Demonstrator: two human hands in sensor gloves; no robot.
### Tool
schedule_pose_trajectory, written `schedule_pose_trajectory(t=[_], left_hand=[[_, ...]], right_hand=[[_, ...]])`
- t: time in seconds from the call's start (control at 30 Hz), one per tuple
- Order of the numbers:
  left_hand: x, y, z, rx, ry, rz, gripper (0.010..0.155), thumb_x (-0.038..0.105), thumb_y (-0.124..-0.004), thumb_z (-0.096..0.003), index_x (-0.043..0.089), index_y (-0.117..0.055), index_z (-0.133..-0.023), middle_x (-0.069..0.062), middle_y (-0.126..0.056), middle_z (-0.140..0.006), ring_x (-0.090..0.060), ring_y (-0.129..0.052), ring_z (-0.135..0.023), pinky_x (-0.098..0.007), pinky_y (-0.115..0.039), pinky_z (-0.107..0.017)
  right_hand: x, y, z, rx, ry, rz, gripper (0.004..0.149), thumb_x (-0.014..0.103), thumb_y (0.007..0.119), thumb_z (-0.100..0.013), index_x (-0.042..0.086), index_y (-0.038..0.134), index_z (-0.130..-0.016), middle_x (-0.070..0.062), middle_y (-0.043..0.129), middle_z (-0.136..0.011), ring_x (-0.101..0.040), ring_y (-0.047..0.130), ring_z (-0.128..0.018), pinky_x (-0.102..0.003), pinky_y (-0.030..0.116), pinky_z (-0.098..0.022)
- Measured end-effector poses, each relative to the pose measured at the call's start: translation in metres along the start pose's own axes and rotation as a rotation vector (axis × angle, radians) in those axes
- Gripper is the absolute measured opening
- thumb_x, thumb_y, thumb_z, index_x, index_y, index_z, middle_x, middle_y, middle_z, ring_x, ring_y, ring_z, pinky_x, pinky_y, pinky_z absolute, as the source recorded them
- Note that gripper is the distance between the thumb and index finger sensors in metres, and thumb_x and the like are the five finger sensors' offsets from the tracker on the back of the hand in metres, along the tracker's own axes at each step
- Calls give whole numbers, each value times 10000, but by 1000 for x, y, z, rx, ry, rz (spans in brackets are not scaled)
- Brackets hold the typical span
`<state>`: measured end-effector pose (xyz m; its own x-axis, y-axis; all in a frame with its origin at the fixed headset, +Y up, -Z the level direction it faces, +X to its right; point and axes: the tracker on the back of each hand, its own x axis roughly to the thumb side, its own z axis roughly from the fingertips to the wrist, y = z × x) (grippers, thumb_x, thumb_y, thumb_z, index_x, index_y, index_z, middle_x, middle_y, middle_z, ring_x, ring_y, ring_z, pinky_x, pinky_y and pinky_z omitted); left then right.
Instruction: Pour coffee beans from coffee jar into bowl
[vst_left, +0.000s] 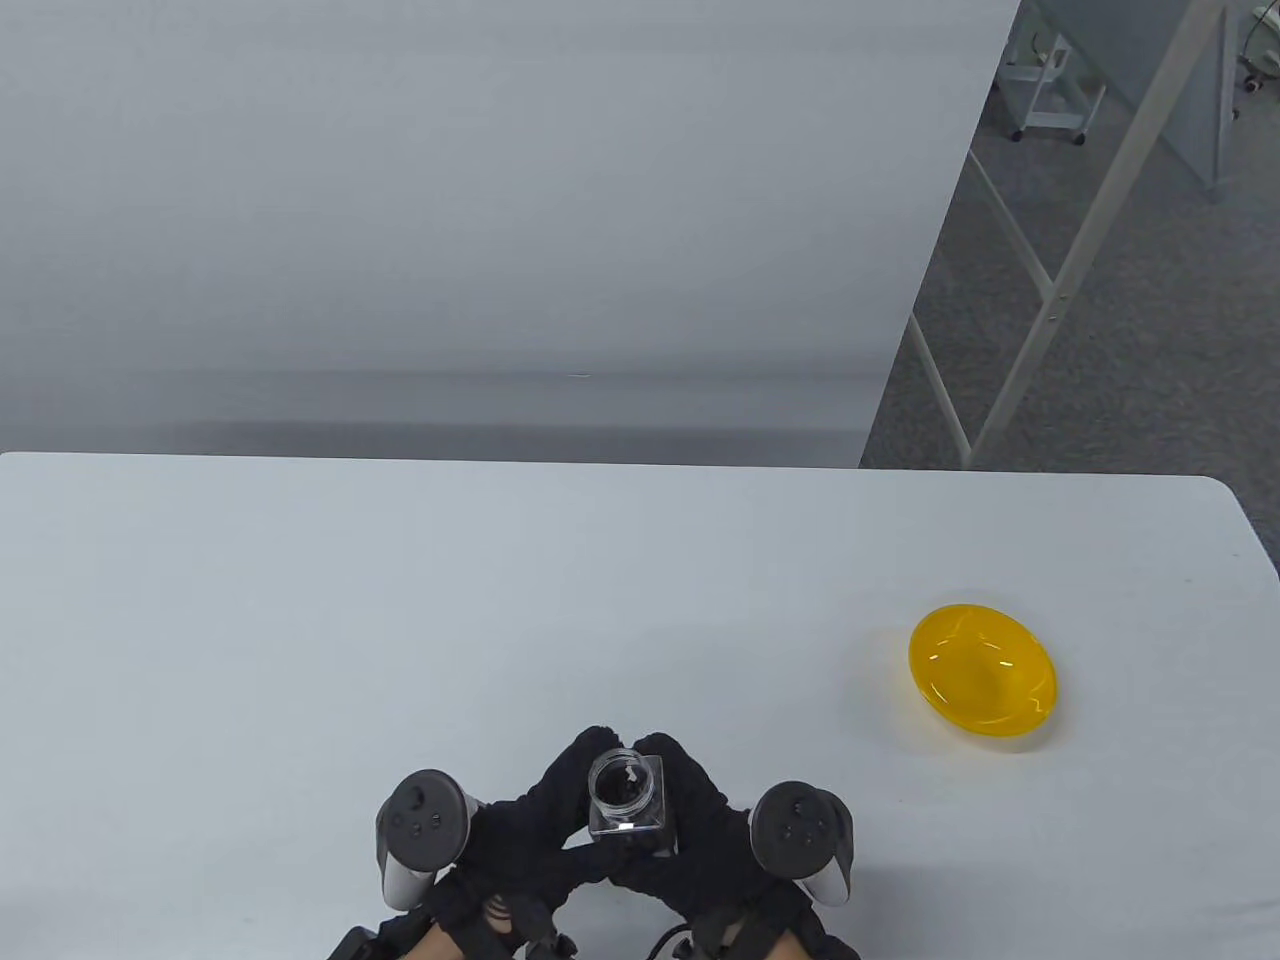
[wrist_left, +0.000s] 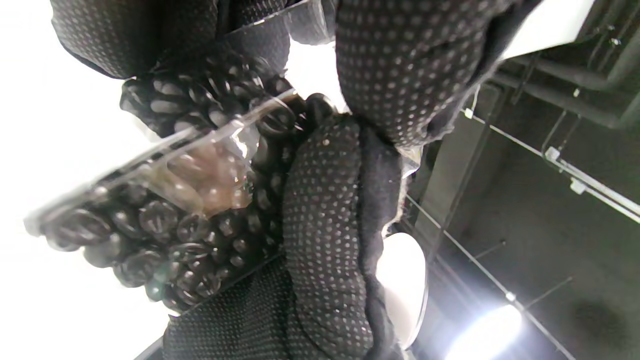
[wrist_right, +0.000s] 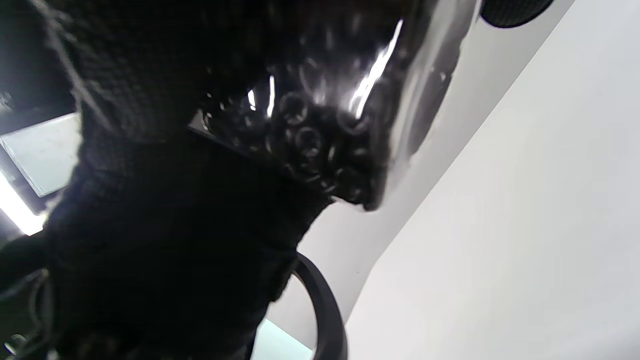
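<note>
A clear square coffee jar (vst_left: 626, 795) with an open round mouth is held upright near the table's front edge, dark beans inside. My left hand (vst_left: 545, 815) grips its left side and my right hand (vst_left: 690, 820) grips its right side. The left wrist view shows the jar (wrist_left: 165, 200) full of dark beans between gloved fingers (wrist_left: 330, 235). The right wrist view shows the jar (wrist_right: 320, 135) with beans against my dark glove. A yellow bowl (vst_left: 982, 670) stands empty on the table to the right, well apart from the jar.
The white table (vst_left: 400, 620) reaches to a far edge with a grey wall behind it. Its right edge lies just past the bowl, with metal frames (vst_left: 1050, 290) on the floor beyond.
</note>
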<state>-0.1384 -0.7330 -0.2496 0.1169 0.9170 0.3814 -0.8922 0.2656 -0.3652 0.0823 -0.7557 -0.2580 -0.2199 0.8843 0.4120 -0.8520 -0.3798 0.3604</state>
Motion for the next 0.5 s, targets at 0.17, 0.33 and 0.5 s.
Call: schedule_pose_trajectory(t=[0.17,0.33,0.5], left_hand=[[3,1,-2,-18,-17,-108,900,378,-882,-314,89,-479,-1065,-271,-586,-1045,-523,-703,-925,-619,-684,-594],[5,5,-1,-19,-18,-241,890,472,-853,-363,120,-466,-1082,-250,-561,-1075,-578,-667,-940,-712,-582,-606],[7,22,1,22,-9,-394,929,603,-829,-351,145,-501,-1089,-272,-527,-1085,-617,-612,-949,-785,-476,-587]], right_hand=[[0,-4,1,-40,9,-26,922,493,926,-312,163,346,-949,-211,482,-1014,-457,603,-932,-673,531,-641],[-2,-8,1,-67,15,-20,917,485,942,-303,158,368,-940,-215,545,-978,-441,676,-884,-660,576,-628],[-7,-19,6,-131,42,-37,915,480,947,-304,157,370,-937,-219,552,-969,-441,687,-871,-661,584,-621]])
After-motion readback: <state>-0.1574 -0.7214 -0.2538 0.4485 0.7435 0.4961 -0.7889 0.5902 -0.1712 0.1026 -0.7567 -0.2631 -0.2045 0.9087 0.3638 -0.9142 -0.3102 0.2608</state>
